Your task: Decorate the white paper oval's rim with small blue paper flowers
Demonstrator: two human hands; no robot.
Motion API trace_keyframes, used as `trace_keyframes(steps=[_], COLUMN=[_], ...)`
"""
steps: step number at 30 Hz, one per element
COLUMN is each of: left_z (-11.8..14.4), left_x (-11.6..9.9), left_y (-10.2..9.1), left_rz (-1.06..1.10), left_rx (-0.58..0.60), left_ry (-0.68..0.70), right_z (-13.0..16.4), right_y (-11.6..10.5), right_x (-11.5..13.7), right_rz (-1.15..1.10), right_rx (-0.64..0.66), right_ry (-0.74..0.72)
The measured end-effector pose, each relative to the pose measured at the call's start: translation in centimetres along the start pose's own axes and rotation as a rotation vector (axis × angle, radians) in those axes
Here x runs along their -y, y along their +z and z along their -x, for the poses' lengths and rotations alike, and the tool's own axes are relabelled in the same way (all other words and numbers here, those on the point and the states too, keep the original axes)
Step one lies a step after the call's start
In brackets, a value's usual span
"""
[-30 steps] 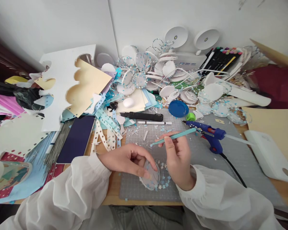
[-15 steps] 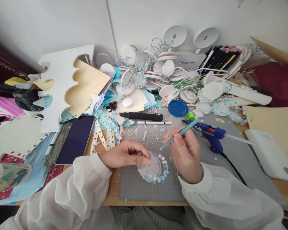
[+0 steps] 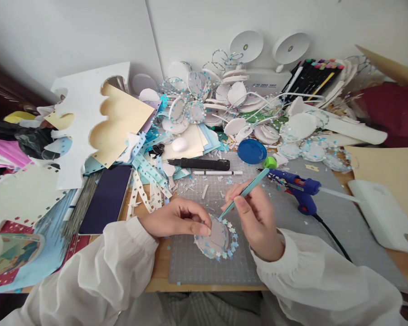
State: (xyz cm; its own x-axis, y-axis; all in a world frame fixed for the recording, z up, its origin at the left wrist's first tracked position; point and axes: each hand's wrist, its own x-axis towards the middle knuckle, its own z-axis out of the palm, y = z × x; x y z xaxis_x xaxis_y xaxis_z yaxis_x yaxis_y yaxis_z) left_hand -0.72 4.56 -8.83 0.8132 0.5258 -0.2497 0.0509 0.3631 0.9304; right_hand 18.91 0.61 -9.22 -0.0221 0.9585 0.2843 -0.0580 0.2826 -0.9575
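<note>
Between thumb and fingers, my left hand pinches the edge of a pale round disc ringed with small blue and white paper stars. The disc is held over the grey cutting mat. My right hand is closed around teal tweezers, whose tips are at the disc's upper edge, close to my left fingertips. Whether a star sits between the tips is too small to make out. To the right lies a blue hot glue gun.
Behind the hands lie a black craft knife, a white pen and a blue lid. A heap of white discs with starry wire rings backs onto the wall. Left is a dark phone-like slab; right, a white power bank.
My right hand has moved left and slightly down, bringing the tweezer tips from above the mat to the disc's upper edge. My left hand and the disc have barely moved.
</note>
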Motion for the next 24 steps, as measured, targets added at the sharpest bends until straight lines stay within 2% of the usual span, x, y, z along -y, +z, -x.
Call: trace_keyframes(steps=[16,24], left_z=[0.02,0.01], left_x=[0.09,0.02], left_y=[0.02,-0.06], left_rz=[0.009,-0.017], left_rx=[0.004,0.01], left_ry=[-0.009,-0.018], right_z=[0.0,-0.1], right_y=[0.13,0.09], right_x=[0.32,-0.29], right_rz=[0.032,-0.059], right_rx=[0.001,-0.025], right_ry=[-0.011,0.077])
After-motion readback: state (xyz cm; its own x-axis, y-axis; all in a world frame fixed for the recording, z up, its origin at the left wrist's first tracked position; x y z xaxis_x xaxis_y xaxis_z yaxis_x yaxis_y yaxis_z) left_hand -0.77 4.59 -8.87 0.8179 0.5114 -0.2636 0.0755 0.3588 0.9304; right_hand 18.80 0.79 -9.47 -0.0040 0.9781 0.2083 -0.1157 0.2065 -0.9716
